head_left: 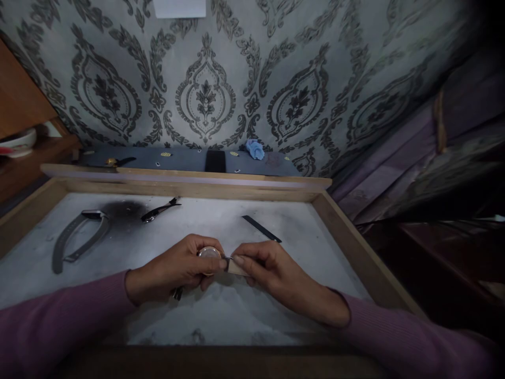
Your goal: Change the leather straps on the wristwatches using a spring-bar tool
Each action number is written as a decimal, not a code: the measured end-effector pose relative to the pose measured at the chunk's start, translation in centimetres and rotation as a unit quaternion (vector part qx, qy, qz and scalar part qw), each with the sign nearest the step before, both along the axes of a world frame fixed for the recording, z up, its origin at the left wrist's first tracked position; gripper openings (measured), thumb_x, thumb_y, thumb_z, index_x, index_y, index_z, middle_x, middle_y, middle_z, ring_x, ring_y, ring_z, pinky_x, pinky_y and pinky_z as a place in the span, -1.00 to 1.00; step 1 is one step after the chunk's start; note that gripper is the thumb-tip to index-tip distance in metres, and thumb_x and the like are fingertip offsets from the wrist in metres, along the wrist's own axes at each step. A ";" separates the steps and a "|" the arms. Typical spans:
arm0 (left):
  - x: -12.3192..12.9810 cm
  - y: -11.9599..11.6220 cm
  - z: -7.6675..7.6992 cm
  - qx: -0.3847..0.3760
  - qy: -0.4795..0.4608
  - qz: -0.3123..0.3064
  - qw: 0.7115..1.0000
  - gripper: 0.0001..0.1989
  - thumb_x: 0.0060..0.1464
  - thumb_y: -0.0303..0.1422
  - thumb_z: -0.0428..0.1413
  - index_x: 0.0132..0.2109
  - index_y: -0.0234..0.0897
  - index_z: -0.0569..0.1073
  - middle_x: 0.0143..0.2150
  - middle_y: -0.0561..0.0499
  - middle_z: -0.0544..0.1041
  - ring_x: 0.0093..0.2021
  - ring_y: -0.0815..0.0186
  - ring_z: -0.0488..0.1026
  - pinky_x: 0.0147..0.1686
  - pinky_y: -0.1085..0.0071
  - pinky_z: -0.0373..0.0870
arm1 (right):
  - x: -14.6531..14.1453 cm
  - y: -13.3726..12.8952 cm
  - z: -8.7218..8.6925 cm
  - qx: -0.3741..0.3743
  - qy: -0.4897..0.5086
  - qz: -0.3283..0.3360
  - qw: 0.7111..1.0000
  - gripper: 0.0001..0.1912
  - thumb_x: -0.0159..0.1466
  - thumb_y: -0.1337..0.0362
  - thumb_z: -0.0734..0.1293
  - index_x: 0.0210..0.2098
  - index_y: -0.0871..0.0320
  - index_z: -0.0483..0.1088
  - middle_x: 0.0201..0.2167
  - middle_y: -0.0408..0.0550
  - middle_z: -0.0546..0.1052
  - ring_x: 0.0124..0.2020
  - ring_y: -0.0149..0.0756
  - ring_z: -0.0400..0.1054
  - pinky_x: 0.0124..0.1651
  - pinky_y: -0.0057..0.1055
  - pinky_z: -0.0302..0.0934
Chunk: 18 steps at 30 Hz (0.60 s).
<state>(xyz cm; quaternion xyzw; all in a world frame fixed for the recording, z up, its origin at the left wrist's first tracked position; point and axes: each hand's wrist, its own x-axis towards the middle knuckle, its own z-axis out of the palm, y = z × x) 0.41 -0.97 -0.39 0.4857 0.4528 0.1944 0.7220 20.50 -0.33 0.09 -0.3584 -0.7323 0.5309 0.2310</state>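
Round, gold-rimmed watch (209, 253) sits over the white, wood-rimmed table (221, 216), gripped in the fingers of the left hand (175, 263); the right hand's (278, 273) fingers pinch what seems a beige strap (238, 268). Beyond the table rises a grey damask-patterned wall (252, 63).

My left hand (183, 263) held a round watch (209, 253); right hand (272, 268) pinched a beige strip (238, 268) beside it. Black strap (261, 229) lay beyond.
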 end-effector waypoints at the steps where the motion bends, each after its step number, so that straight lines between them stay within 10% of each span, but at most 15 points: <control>1: -0.1 0.1 0.0 0.000 0.001 -0.010 1.000 -0.77 0.02 -0.18 0.17 -0.34 -0.26 0.37 -0.70 0.20 0.31 -0.74 0.53 -0.04 -0.72 0.52 -0.21 | 0.0 0.0 0.0 -0.001 -0.001 0.000 1.000 -0.70 0.32 0.25 0.18 -0.48 0.22 0.39 -0.66 -0.24 0.24 -0.61 -0.50 0.07 -0.55 -0.50 -0.04; 18: -0.9 0.9 0.3 -0.053 0.028 -0.060 0.996 -0.75 -0.15 -0.31 0.25 -0.34 -0.28 0.38 -0.67 0.22 0.31 -0.69 0.54 0.07 -0.69 0.56 -0.13 | 0.1 0.2 -0.2 -0.028 -0.015 0.011 0.999 -0.67 0.33 0.20 0.18 -0.48 0.23 0.36 -0.64 -0.21 0.27 -0.61 -0.51 0.09 -0.56 -0.52 -0.03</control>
